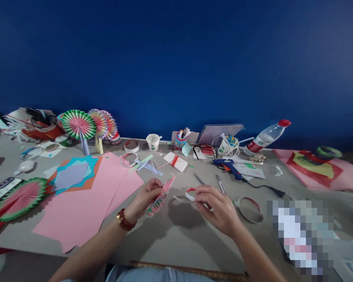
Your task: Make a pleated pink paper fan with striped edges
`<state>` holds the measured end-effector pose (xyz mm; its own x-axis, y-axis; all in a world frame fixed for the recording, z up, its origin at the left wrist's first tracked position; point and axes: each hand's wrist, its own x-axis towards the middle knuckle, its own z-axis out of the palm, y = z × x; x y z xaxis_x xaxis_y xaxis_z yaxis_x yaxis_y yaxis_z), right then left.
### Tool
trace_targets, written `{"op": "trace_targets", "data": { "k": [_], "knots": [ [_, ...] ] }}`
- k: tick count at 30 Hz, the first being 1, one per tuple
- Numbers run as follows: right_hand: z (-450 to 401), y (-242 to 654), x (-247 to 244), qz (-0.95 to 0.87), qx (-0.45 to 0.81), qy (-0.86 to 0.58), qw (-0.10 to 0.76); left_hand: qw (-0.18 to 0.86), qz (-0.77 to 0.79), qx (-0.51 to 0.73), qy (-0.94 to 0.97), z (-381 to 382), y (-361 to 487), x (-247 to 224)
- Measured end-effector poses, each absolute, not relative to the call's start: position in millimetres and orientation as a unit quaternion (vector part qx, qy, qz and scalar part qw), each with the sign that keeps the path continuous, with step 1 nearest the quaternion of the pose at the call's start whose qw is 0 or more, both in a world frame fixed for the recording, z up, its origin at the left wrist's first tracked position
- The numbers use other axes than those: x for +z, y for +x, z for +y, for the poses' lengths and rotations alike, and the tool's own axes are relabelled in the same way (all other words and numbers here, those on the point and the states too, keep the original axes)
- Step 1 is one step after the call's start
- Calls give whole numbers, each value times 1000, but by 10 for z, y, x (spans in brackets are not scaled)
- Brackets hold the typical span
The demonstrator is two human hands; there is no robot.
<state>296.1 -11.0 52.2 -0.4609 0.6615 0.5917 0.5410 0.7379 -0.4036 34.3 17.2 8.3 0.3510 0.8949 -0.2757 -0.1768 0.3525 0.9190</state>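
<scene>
Pinched in my left hand (151, 192) is a pleated paper strip (158, 204), pink with green edges, its folds bunched and one end sticking up. My right hand (217, 204) has its fingers closed around a roll of white tape (190, 194) with a red inner ring. A short pale tape end reaches from the roll toward the pleated paper, with a gap between them. Behind the right hand lie a utility knife (221, 183) and scissors (199, 179), partly hidden. Another tape roll (251, 210) rests just right of that hand.
Pink paper sheets (76, 211) cover the left side. Finished paper fans (79, 124) stand at the back left. A blue glue gun (230, 166) with its cord, a white cup (153, 141) and a tilted plastic bottle (266, 139) are farther back. A blue wall (176, 70) rises behind.
</scene>
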Motion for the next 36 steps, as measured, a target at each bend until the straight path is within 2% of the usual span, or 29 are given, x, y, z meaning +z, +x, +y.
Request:
{"op": "trace_targets", "data": {
  "k": [8,13,17,22,29,36],
  "knots": [
    [-25,2937,820,-851,255,-301,345,595,404,415,557,139,398,195],
    [8,2864,779,-799,344,-326,370,574,387,418,588,127,368,187],
    [19,2870,756,-775,368,-326,397,517,387,431,630,125,305,182],
    [6,2924,855,-792,361,-310,383,469,371,429,676,122,233,240],
    [62,2886,1022,-819,376,-328,284,561,378,338,655,109,197,400],
    [142,2780,1153,-867,346,-299,199,590,352,257,680,103,198,563]
  ]
}}
